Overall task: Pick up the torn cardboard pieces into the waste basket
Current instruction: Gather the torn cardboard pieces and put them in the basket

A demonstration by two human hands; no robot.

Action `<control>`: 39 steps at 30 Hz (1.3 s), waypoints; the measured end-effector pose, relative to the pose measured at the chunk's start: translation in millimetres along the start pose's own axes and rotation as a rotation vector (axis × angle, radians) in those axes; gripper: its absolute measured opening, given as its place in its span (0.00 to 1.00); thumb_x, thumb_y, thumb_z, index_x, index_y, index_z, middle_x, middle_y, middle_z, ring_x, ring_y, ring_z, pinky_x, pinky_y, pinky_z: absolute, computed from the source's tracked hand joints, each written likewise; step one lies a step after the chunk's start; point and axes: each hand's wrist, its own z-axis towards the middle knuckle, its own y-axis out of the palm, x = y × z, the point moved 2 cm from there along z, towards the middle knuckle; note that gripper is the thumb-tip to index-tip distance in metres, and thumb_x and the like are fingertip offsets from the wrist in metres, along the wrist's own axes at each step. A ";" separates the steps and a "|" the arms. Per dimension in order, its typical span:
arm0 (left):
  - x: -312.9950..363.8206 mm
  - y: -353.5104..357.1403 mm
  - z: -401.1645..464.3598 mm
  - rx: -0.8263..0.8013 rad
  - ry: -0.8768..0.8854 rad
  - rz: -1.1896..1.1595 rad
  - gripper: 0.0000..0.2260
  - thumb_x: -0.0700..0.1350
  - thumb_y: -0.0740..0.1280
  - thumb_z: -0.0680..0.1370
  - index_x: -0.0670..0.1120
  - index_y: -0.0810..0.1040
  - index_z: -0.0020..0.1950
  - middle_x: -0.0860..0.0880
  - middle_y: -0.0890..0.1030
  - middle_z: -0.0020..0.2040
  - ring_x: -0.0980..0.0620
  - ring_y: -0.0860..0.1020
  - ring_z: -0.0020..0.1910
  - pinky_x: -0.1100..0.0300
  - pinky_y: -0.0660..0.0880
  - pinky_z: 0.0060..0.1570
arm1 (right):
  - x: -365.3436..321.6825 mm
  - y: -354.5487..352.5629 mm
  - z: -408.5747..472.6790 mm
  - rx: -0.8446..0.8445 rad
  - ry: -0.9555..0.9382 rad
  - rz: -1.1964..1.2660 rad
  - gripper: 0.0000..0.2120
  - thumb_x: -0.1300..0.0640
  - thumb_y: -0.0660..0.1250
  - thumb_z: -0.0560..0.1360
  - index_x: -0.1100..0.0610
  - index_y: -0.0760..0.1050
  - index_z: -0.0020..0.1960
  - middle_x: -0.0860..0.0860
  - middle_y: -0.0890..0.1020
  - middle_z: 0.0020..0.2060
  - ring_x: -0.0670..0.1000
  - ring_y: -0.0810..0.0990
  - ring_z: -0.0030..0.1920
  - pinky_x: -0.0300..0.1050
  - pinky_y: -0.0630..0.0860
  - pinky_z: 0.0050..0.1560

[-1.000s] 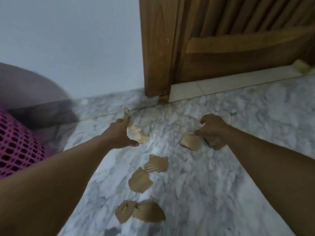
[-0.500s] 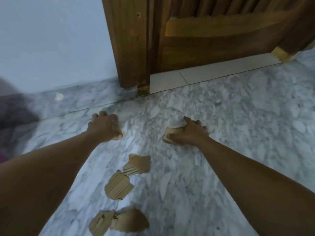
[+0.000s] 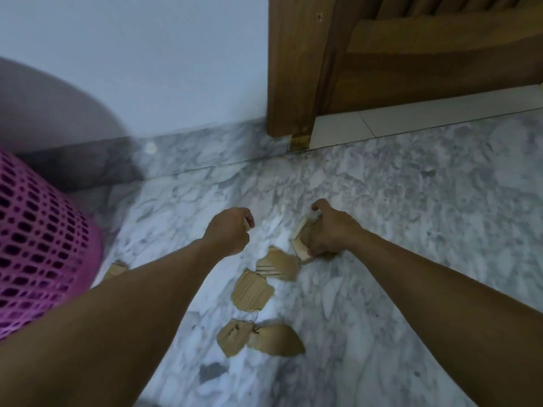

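Our right hand (image 3: 329,230) clasps cardboard (image 3: 301,243); our left hand (image 3: 232,230) is fisted on a sliver. Four pieces (image 3: 252,292) lie between our arms on the marble floor (image 3: 411,201). The pink basket (image 3: 38,239) stands left, by a white wall (image 3: 147,69) and wooden door (image 3: 411,54); we see no writing.

Single head-worn wide-angle view. It looked forward and down from my head onto the marble floor (image 3: 411,230), near enough that both my forearms filled the lower frame. It faced the wall (image 3: 147,69) and wooden door (image 3: 411,69); pink basket (image 3: 38,245) sat at left edge.
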 end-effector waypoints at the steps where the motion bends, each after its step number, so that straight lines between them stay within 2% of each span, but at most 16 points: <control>1: -9.5 -4.2 -7.5 -0.006 -0.017 0.003 0.14 0.32 0.59 0.74 0.47 0.78 0.52 0.50 0.74 0.47 0.50 0.72 0.46 0.61 0.67 0.40 | -6.9 5.5 -2.9 -0.029 -0.029 -0.036 0.48 0.54 0.80 0.63 0.46 0.56 0.74 0.56 0.71 0.61 0.56 0.76 0.53 0.43 0.74 0.43; 3: -23.9 -10.1 -16.4 -0.004 -0.027 -0.012 0.15 0.31 0.59 0.74 0.45 0.78 0.51 0.49 0.74 0.48 0.48 0.73 0.47 0.60 0.66 0.40 | -12.2 9.7 -7.9 -0.051 -0.067 -0.124 0.48 0.52 0.80 0.64 0.43 0.57 0.76 0.57 0.63 0.66 0.60 0.73 0.60 0.47 0.76 0.52; 5: -43.8 -16.9 -29.8 0.023 -0.030 -0.008 0.14 0.31 0.59 0.74 0.45 0.78 0.50 0.49 0.72 0.49 0.48 0.73 0.47 0.59 0.66 0.42 | -20.4 14.7 -13.2 -0.036 -0.107 -0.193 0.42 0.51 0.80 0.63 0.45 0.63 0.72 0.56 0.62 0.65 0.58 0.73 0.57 0.47 0.76 0.52; 8: -73.4 -24.7 -55.5 0.048 -0.052 0.018 0.14 0.30 0.59 0.73 0.44 0.78 0.50 0.48 0.72 0.51 0.47 0.73 0.48 0.58 0.67 0.43 | -32.5 20.1 -17.7 -0.023 -0.139 -0.240 0.35 0.53 0.79 0.63 0.51 0.66 0.65 0.56 0.69 0.60 0.55 0.72 0.49 0.44 0.71 0.45; 12: -105.7 -39.2 -87.9 0.133 -0.134 0.039 0.15 0.31 0.59 0.72 0.48 0.77 0.50 0.48 0.75 0.49 0.46 0.73 0.53 0.57 0.69 0.44 | -45.3 14.6 -23.1 -0.016 -0.156 -0.133 0.25 0.55 0.76 0.67 0.55 0.70 0.59 0.54 0.78 0.55 0.55 0.76 0.50 0.46 0.73 0.46; 14: -116.0 -48.1 -103.9 0.192 -0.201 0.037 0.16 0.32 0.59 0.72 0.52 0.75 0.49 0.49 0.75 0.50 0.45 0.71 0.54 0.54 0.72 0.50 | -53.8 10.3 -28.6 -0.008 -0.142 -0.083 0.28 0.54 0.78 0.65 0.54 0.70 0.60 0.53 0.76 0.55 0.56 0.76 0.52 0.49 0.74 0.48; 17: -129.0 -56.5 -117.1 0.264 -0.307 0.007 0.13 0.31 0.60 0.74 0.49 0.74 0.48 0.50 0.76 0.46 0.46 0.70 0.56 0.53 0.71 0.53 | -67.9 16.4 -43.3 -0.020 -0.120 -0.032 0.29 0.52 0.79 0.64 0.50 0.69 0.60 0.53 0.75 0.56 0.55 0.76 0.52 0.45 0.73 0.46; 20: -144.8 -56.5 -121.2 0.272 -0.413 0.040 0.07 0.37 0.63 0.77 0.44 0.77 0.53 0.43 0.74 0.62 0.42 0.66 0.64 0.49 0.68 0.59 | -88.8 38.7 -55.5 -0.076 -0.138 0.024 0.33 0.51 0.78 0.65 0.51 0.68 0.66 0.52 0.75 0.58 0.54 0.75 0.53 0.43 0.72 0.46; 22: -158.7 -51.2 -122.8 0.216 -0.472 0.072 0.13 0.42 0.63 0.78 0.43 0.76 0.62 0.40 0.67 0.69 0.40 0.62 0.69 0.45 0.65 0.65 | -102.9 61.5 -56.2 -0.119 -0.159 0.022 0.37 0.50 0.77 0.66 0.52 0.64 0.71 0.54 0.74 0.60 0.55 0.75 0.55 0.44 0.71 0.46; 24: -167.3 -42.9 -125.2 0.190 -0.490 0.051 0.16 0.44 0.64 0.78 0.42 0.75 0.65 0.39 0.64 0.71 0.40 0.61 0.71 0.44 0.64 0.67 | -115.5 85.7 -55.1 -0.123 -0.176 -0.052 0.42 0.46 0.76 0.66 0.53 0.60 0.74 0.56 0.69 0.67 0.58 0.71 0.64 0.47 0.72 0.54; 26: -169.8 -32.2 -128.3 0.198 -0.516 0.046 0.18 0.45 0.65 0.77 0.42 0.72 0.66 0.39 0.64 0.70 0.41 0.62 0.69 0.45 0.66 0.64 | -123.3 103.6 -57.3 -0.056 -0.183 -0.184 0.46 0.40 0.76 0.65 0.53 0.58 0.75 0.58 0.58 0.73 0.62 0.59 0.72 0.55 0.66 0.67; 29: -166.6 -21.2 -135.6 0.262 -0.525 0.121 0.16 0.44 0.62 0.76 0.45 0.71 0.64 0.42 0.65 0.66 0.42 0.64 0.63 0.49 0.70 0.55 | -125.8 118.8 -60.8 0.000 -0.171 -0.260 0.50 0.34 0.76 0.61 0.48 0.56 0.75 0.55 0.49 0.76 0.63 0.50 0.75 0.65 0.57 0.69; 33: -172.8 -15.4 -138.7 0.349 -0.443 -0.074 0.08 0.39 0.66 0.73 0.46 0.75 0.51 0.43 0.68 0.60 0.44 0.69 0.56 0.49 0.73 0.55 | -124.6 135.2 -66.8 0.123 -0.204 -0.236 0.43 0.35 0.73 0.62 0.50 0.61 0.70 0.56 0.62 0.66 0.63 0.63 0.67 0.62 0.68 0.65; 35: -172.6 -12.4 -140.5 0.359 -0.343 -0.251 0.14 0.33 0.66 0.70 0.46 0.71 0.51 0.42 0.70 0.56 0.47 0.74 0.45 0.46 0.77 0.51 | -127.3 138.6 -70.8 0.124 -0.219 -0.166 0.40 0.39 0.75 0.62 0.52 0.63 0.67 0.57 0.66 0.61 0.63 0.69 0.63 0.57 0.73 0.62; 37: -163.5 -10.9 -144.5 0.355 -0.257 -0.307 0.22 0.32 0.66 0.69 0.53 0.67 0.55 0.45 0.71 0.52 0.46 0.76 0.42 0.47 0.78 0.46 | -130.3 136.3 -73.0 0.090 -0.182 -0.145 0.39 0.42 0.77 0.63 0.53 0.63 0.66 0.58 0.67 0.61 0.62 0.70 0.62 0.57 0.73 0.61; 39: -153.4 -8.0 -147.8 0.310 -0.234 -0.226 0.31 0.33 0.68 0.70 0.66 0.59 0.54 0.51 0.71 0.45 0.51 0.74 0.40 0.62 0.75 0.43 | -133.2 134.7 -74.5 0.075 -0.169 -0.162 0.40 0.44 0.78 0.62 0.53 0.62 0.66 0.58 0.67 0.62 0.62 0.69 0.63 0.55 0.73 0.60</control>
